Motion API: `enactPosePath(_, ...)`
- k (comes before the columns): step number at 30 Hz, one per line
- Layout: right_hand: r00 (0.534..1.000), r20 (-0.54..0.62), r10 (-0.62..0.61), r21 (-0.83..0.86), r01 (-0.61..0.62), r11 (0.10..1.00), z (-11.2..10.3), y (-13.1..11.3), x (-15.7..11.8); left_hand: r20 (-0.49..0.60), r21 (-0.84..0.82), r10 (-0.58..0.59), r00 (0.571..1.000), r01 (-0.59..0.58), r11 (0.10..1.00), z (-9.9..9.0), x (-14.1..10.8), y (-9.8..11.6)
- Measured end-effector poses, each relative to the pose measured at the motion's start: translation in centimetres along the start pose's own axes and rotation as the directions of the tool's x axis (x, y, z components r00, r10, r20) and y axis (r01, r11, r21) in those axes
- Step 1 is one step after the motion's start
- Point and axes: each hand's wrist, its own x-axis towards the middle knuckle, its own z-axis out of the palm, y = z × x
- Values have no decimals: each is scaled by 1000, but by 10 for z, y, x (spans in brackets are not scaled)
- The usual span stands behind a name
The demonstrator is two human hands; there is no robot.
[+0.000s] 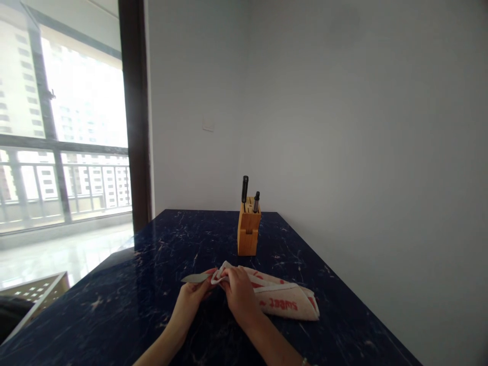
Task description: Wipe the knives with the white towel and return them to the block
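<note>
A pale knife blade point(193, 278) points left above the near part of the dark table. My left hand point(196, 291) is closed around the knife just behind the visible blade; the handle is hidden by fingers and cloth. A white towel with red print point(284, 300) is bunched at the knife, and its folded end lies to the right on the tabletop. My right hand point(239, 292) grips the bunched part of this towel, close beside my left hand. Red patches of cloth show between the two hands.
Beyond my hands stands a wooden knife block point(248, 234) with two dark-handled tools upright in it. The dark blue marbled table point(183, 239) runs along a grey wall on the right. A chair point(41, 295) with a perforated back is at the lower left.
</note>
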Motion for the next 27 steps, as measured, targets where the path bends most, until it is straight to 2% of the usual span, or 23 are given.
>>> enactPosePath(7,995,-54,88,-35,-89,995,0,23,2,-17,48,-15,1000,16,999,-3,1,-2)
enactPosePath(13,999,0,-36,-5,36,999,2,6,-1,3,68,-3,1000,3,998,-2,1,0)
enactPosePath(18,997,-69,30,-26,-32,999,1,18,2,6,53,-26,1000,26,998,-3,1,0)
enactPosePath(21,997,-68,40,-17,-41,999,-1,24,3,6,55,-29,1000,28,998,-5,2,-2)
enactPosePath(27,998,20,-57,-54,58,997,1,0,-5,13,66,-12,1000,11,998,-1,0,-2)
